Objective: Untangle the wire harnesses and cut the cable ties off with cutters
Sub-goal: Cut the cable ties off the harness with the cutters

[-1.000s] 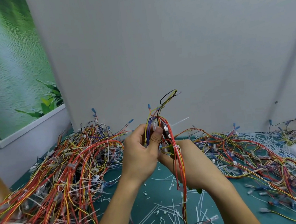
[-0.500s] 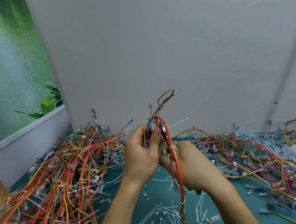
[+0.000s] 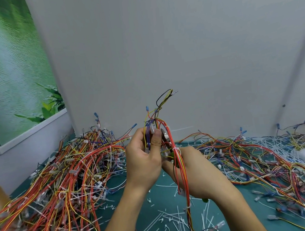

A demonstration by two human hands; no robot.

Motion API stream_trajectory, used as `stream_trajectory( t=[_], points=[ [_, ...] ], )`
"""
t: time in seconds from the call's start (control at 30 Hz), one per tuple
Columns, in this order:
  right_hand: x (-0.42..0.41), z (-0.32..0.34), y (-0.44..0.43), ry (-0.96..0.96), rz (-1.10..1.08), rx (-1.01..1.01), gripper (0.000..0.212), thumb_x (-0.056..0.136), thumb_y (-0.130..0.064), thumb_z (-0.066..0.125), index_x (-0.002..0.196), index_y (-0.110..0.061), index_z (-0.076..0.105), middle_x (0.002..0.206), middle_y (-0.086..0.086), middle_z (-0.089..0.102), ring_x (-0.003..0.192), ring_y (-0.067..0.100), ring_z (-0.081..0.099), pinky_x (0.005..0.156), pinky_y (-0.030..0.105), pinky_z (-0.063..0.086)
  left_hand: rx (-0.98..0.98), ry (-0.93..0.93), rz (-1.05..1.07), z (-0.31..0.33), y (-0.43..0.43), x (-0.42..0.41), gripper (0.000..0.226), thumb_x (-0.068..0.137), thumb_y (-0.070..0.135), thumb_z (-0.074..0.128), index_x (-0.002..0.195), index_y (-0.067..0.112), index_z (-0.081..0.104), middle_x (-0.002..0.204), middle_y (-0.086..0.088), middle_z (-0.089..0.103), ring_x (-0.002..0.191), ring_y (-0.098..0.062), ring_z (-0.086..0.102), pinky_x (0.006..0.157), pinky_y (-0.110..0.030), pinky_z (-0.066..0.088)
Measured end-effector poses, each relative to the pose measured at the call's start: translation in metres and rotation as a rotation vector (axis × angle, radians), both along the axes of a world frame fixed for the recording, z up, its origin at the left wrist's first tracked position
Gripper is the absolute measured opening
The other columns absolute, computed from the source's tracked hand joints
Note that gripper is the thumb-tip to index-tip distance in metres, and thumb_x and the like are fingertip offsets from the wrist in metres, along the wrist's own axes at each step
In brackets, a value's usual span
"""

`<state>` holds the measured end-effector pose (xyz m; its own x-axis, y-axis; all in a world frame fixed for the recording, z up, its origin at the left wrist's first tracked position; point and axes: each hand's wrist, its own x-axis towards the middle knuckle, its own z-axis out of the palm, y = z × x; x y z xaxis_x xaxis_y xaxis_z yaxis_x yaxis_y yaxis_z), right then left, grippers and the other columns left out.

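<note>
Head view, wire harness (image 3: 180,166) upright, tips up, left hand (image 3: 143,163) pinching it, right hand (image 3: 198,172) gripping cutters (image 3: 164,135)

I log: held harness (image 3: 181,166) red, yellow, purple, black; cut ties (image 3: 152,226) white; mat (image 3: 161,190) teal; poster (image 3: 10,64) green, leaf pattern; wall (image 3: 158,39) grey.

Green mat (image 3: 160,195): harness piles (image 3: 64,183) left, right; cut ties (image 3: 159,222) scattered.
</note>
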<state>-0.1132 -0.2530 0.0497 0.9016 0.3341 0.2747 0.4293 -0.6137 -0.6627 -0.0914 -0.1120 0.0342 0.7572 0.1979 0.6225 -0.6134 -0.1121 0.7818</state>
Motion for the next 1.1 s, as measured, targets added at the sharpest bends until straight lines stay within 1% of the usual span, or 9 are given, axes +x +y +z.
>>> stream_trajectory(
  t=[0.1, 0.17, 0.33, 0.47, 0.63, 0.77, 0.83, 0.93, 1.1],
  points=[
    [-0.002, -0.001, -0.001, 0.012, -0.035, 0.008, 0.041, 0.093, -0.039, 0.057, 0.06, -0.02, 0.04, 0.047, -0.008, 0.042, 0.046, 0.012, 0.029, 0.043, 0.022, 0.029, 0.019, -0.038, 0.032, 0.001, -0.001, 0.0, 0.023, 0.098, 0.046, 0.06, 0.086, 0.027, 0.063, 0.072, 0.01, 0.062, 0.067, -0.004, 0.055, 0.063, -0.019, 0.048],
    [-0.002, -0.001, -0.002, 0.013, -0.045, 0.016, 0.041, 0.093, -0.04, 0.058, 0.062, -0.019, 0.042, 0.048, -0.007, 0.04, 0.049, 0.012, 0.027, 0.046, 0.024, 0.028, 0.02, -0.036, 0.035, 0.002, 0.0, 0.0, 0.021, 0.098, 0.044, 0.06, 0.087, 0.026, 0.064, 0.073, 0.009, 0.063, 0.068, -0.004, 0.056, 0.063, -0.015, 0.046],
    [-0.003, 0.002, 0.001, 0.057, -0.057, 0.069, 0.043, 0.093, -0.042, 0.063, 0.062, -0.019, 0.045, 0.047, -0.007, 0.039, 0.047, 0.011, 0.028, 0.046, 0.031, 0.034, 0.018, -0.021, 0.014, 0.002, 0.001, 0.0, 0.018, 0.099, 0.041, 0.059, 0.09, 0.027, 0.065, 0.076, 0.007, 0.067, 0.069, -0.007, 0.062, 0.063, -0.018, 0.05],
    [-0.006, 0.006, 0.001, 0.166, -0.047, 0.167, 0.042, 0.089, -0.048, 0.065, 0.061, -0.02, 0.05, 0.049, 0.003, 0.048, 0.042, 0.023, 0.047, 0.041, 0.045, 0.049, 0.034, -0.011, -0.004, 0.001, 0.002, 0.0, 0.019, 0.102, 0.039, 0.057, 0.091, 0.024, 0.063, 0.078, -0.002, 0.066, 0.067, -0.014, 0.062, 0.06, -0.019, 0.051],
    [-0.002, 0.009, -0.007, 0.155, -0.04, 0.286, 0.034, 0.087, -0.037, 0.075, 0.06, -0.023, 0.059, 0.049, 0.003, 0.053, 0.04, 0.016, 0.053, 0.04, 0.027, 0.045, 0.043, 0.012, -0.047, 0.001, -0.001, -0.001, 0.024, 0.103, 0.038, 0.056, 0.092, 0.016, 0.061, 0.078, -0.013, 0.059, 0.067, -0.013, 0.054, 0.06, -0.029, 0.049],
    [-0.001, 0.01, -0.01, 0.15, -0.016, 0.319, 0.025, 0.086, -0.029, 0.078, 0.066, -0.02, 0.066, 0.052, 0.001, 0.059, 0.043, 0.011, 0.056, 0.044, 0.019, 0.045, -0.047, 0.049, -0.116, 0.002, 0.001, -0.002, 0.029, 0.099, 0.042, 0.058, 0.093, 0.014, 0.063, 0.084, -0.018, 0.062, 0.073, -0.012, 0.058, 0.066, -0.021, 0.052],
    [-0.001, 0.012, -0.011, 0.177, 0.004, 0.347, 0.01, 0.086, -0.026, 0.08, 0.083, -0.02, 0.073, 0.063, 0.007, 0.067, 0.053, 0.012, 0.063, 0.053, 0.02, 0.053, -0.08, 0.075, -0.151, 0.004, 0.004, -0.001, 0.033, 0.096, 0.045, 0.06, 0.096, 0.011, 0.064, 0.089, -0.022, 0.063, 0.079, -0.015, 0.059, 0.073, -0.026, 0.052],
    [0.0, 0.014, -0.016, 0.216, 0.04, 0.405, 0.011, 0.088, -0.021, 0.079, 0.097, -0.021, 0.073, 0.068, 0.009, 0.066, 0.061, 0.016, 0.064, 0.062, 0.028, 0.06, -0.126, 0.113, -0.23, 0.007, 0.008, -0.001, 0.04, 0.091, 0.049, 0.063, 0.099, 0.01, 0.065, 0.088, -0.017, 0.063, 0.083, -0.018, 0.058, 0.077, -0.026, 0.052],
    [0.0, 0.016, -0.026, 0.2, 0.078, 0.365, 0.014, 0.091, -0.024, 0.076, 0.104, -0.024, 0.071, 0.064, -0.002, 0.065, 0.063, 0.015, 0.066, 0.068, 0.031, 0.062, -0.14, 0.102, -0.283, 0.009, 0.011, -0.001, 0.017, 0.095, 0.034, 0.061, 0.095, 0.019, 0.069, 0.088, -0.003, 0.072, 0.084, -0.015, 0.067, 0.077, -0.023, 0.054]
  ],
)
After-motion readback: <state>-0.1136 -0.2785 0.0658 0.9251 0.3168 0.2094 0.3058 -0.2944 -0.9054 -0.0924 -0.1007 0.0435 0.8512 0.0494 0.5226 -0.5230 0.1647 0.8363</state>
